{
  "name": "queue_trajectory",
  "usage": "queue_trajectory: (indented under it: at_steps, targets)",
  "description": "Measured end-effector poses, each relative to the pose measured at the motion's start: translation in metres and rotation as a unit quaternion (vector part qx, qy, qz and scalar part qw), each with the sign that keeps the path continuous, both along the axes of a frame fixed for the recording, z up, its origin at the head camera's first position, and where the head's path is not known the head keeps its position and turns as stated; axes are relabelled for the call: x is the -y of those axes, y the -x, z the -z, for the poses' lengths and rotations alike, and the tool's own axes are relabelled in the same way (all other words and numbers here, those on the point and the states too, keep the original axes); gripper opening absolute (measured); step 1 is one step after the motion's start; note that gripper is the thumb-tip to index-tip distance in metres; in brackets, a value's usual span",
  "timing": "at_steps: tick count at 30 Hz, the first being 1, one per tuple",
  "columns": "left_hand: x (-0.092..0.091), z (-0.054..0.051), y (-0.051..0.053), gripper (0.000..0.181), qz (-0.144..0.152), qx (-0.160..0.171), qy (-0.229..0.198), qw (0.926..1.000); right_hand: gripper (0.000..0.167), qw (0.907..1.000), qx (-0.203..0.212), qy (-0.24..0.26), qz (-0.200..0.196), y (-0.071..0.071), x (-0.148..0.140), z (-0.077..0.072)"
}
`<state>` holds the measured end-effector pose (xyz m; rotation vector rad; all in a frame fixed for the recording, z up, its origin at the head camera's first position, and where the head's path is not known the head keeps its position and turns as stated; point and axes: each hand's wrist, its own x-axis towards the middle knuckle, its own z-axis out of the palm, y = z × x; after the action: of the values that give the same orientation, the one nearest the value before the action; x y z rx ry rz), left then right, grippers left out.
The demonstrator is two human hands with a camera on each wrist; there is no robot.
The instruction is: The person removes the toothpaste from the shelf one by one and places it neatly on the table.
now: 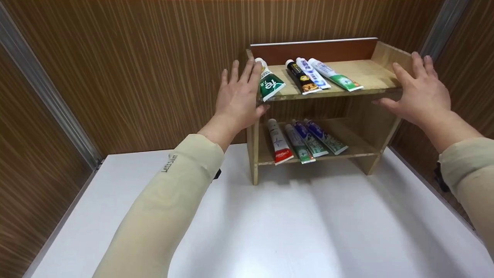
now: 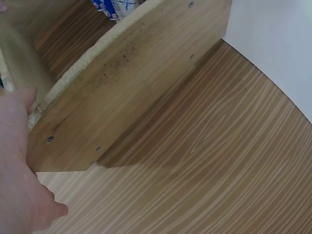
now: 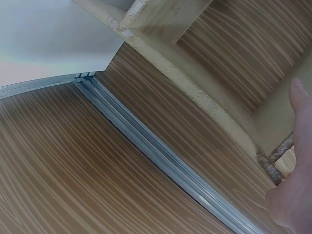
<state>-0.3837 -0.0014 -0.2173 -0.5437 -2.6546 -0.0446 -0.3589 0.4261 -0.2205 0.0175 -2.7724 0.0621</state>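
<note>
A small wooden shelf point(image 1: 316, 95) with two levels stands on a white table. My left hand point(image 1: 239, 96) is at its left upright, fingers stretched upward and thumb near the front edge below the top board. In the left wrist view, that thumb touches the side panel point(image 2: 122, 87). My right hand point(image 1: 420, 90) is spread at the shelf's right upper corner, its thumb below the top board; contact there is unclear. A green-and-white toothpaste tube point(image 1: 271, 84) lies beside my left fingers. Farther right on top are a black tube point(image 1: 303, 77) and two white ones point(image 1: 312, 73).
On the lower level lie a red-and-white toothpaste tube point(image 1: 278, 141), a green-and-grey one point(image 1: 299, 143) and two purple-and-green ones point(image 1: 326, 137). Wood-grain walls point(image 1: 154, 77) enclose the white table point(image 1: 278, 224), with metal strips point(image 3: 146, 151) at the corners.
</note>
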Motion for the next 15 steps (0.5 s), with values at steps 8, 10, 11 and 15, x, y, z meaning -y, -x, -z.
queue_trajectory:
  at_steps: [8, 10, 11, 15]
  targets:
    - [-0.0008, -0.0002, -0.0008, 0.095, 0.008, -0.006, -0.010, 0.9999, 0.078, 0.9994, -0.034, 0.008, 0.000, 0.0033, 0.0016, 0.0015]
    - [-0.0010, 0.0003, -0.0008, 0.095, 0.008, -0.007, -0.013, 0.9999, 0.075, 0.9993, -0.035, 0.009, 0.003, 0.0038, 0.0023, 0.0016]
    - [-0.0008, 0.0006, -0.0007, 0.094, 0.009, -0.007, -0.014, 0.9998, 0.074, 0.9994, -0.035, 0.009, 0.004, 0.0039, 0.0028, 0.0018]
    - [0.0014, 0.0000, -0.0007, 0.093, 0.015, -0.008, -0.018, 0.9997, 0.070, 0.9992, -0.039, 0.004, 0.005, 0.0042, 0.0051, 0.0006]
